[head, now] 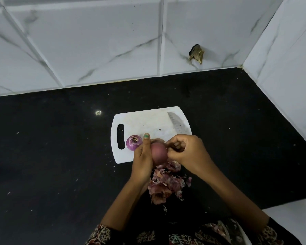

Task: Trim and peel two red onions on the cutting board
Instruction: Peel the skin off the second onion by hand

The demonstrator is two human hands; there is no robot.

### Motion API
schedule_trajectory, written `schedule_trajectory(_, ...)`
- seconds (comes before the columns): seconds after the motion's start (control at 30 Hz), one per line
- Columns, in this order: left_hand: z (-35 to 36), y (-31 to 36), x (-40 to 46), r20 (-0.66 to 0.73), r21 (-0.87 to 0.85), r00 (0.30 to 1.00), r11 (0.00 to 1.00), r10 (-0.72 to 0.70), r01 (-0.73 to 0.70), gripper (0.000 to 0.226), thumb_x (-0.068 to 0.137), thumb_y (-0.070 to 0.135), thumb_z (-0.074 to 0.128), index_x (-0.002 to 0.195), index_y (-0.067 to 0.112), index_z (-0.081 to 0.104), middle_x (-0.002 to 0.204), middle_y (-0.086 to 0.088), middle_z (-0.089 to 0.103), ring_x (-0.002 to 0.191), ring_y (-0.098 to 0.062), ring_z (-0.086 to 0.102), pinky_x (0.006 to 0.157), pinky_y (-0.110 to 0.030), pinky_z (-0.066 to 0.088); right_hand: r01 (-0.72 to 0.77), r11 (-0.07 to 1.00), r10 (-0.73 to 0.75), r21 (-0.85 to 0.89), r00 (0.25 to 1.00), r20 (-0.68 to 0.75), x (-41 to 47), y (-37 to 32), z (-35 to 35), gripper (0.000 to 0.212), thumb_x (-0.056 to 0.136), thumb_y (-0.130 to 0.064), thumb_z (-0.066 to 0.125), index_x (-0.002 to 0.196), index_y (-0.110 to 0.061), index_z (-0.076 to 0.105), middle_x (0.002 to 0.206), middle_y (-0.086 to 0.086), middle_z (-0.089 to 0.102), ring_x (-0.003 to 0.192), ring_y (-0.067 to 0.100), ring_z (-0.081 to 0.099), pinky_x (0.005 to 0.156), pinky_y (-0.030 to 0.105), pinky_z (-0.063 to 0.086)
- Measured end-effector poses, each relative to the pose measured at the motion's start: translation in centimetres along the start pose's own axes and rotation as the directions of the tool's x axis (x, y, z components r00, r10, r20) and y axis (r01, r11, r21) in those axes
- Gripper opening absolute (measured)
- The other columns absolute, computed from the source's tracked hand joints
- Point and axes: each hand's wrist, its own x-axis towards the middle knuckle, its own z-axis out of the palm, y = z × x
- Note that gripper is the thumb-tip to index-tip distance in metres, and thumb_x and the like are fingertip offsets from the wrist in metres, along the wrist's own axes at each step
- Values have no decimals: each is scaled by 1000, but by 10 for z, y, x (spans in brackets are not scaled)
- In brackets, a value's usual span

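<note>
A white cutting board (pixel 148 119) lies on the black counter. On its left part, next to the handle slot, sits a peeled purple onion (pixel 134 142). My left hand (pixel 142 160) grips a second red onion (pixel 159 154), still in its brownish skin, over the board's near edge. My right hand (pixel 186 150) is at the onion's top right with its fingers curled, pinching at the skin. A knife blade (pixel 177 124) lies on the board's right side; its handle is hidden behind my right hand.
A heap of papery onion skins (pixel 166 184) lies on the black counter (pixel 51 156) just in front of the board. White marble-look tiled walls stand behind and to the right; one back tile has a broken hole (pixel 196 53).
</note>
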Motion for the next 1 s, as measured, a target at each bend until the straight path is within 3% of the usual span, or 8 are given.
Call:
schedule_trajectory(0.1, -1, 2, 0, -14, -4, 1000, 1000, 19, -19, 50, 102, 41, 32, 86, 12, 69, 77, -8, 74, 73, -19, 72, 68, -30, 60, -3, 998, 2, 57, 1000, 15, -3, -2, 1, 7, 82, -14, 70, 88, -16, 73, 79, -7, 72, 73, 1, 67, 65, 14, 53)
schedule_trajectory(0.2, -3, 1, 0, 2, 35, 997, 997, 73, -73, 53, 102, 40, 31, 87, 8, 69, 79, -13, 74, 77, -22, 71, 73, -31, 59, -22, 998, 18, 63, 998, 57, -8, -6, 4, 23, 74, -27, 80, 93, -17, 72, 84, -8, 72, 75, -1, 66, 65, 12, 52)
schedule_trajectory(0.33, -3, 0, 0, 40, 95, 989, 985, 142, -145, 50, 97, 41, 34, 84, 10, 70, 76, -4, 73, 74, -15, 70, 68, -22, 55, -32, 999, 31, 17, 999, 36, -6, -7, 4, 19, 68, -19, 79, 84, -13, 72, 74, -3, 72, 69, 5, 68, 66, 21, 57)
schedule_trajectory(0.5, -2, 1, -2, 54, 69, 992, 991, 115, -118, 50, 99, 40, 32, 85, 9, 69, 74, -3, 73, 69, -14, 69, 61, -21, 54, -25, 999, 26, 28, 999, -36, -2, 0, -2, 6, 75, -7, 70, 74, -12, 74, 67, -1, 72, 64, 11, 68, 64, 27, 57)
schedule_trajectory(0.6, -3, 1, -1, 38, 58, 994, 993, 104, -106, 51, 101, 38, 31, 87, 7, 69, 77, -5, 73, 72, -16, 70, 65, -23, 56, -23, 997, 24, 77, 1000, -10, -5, 0, -1, 5, 82, -17, 69, 82, -16, 74, 73, -3, 72, 70, 13, 68, 67, 30, 56)
schedule_trajectory(0.7, -3, 1, 0, 6, 78, 993, 990, 118, -118, 50, 103, 36, 31, 87, 7, 69, 77, -7, 72, 73, -17, 69, 69, -26, 57, -1, 991, -1, 133, 1000, 19, -12, -2, 4, 16, 78, -27, 76, 91, -16, 72, 81, -5, 72, 73, 6, 68, 65, 21, 56)
schedule_trajectory(0.83, -3, 1, 0, -17, 97, 992, 987, 128, -126, 48, 103, 36, 31, 85, 11, 68, 75, -4, 70, 72, -16, 68, 64, -25, 55, 32, 991, -16, 132, 993, -120, -16, 1, 12, 7, 81, -18, 73, 80, -19, 66, 78, -7, 69, 75, 6, 66, 67, 23, 55)
schedule_trajectory(1.0, 3, 9, -7, 2, -109, 1000, 994, -29, 29, 46, 102, 39, 32, 89, 7, 62, 70, -1, 67, 57, -15, 70, 48, -24, 54, -39, 999, 29, -38, 970, -242, -2, 18, 4, 12, 85, -14, 69, 76, -16, 62, 67, -11, 61, 64, 0, 59, 57, 12, 44)
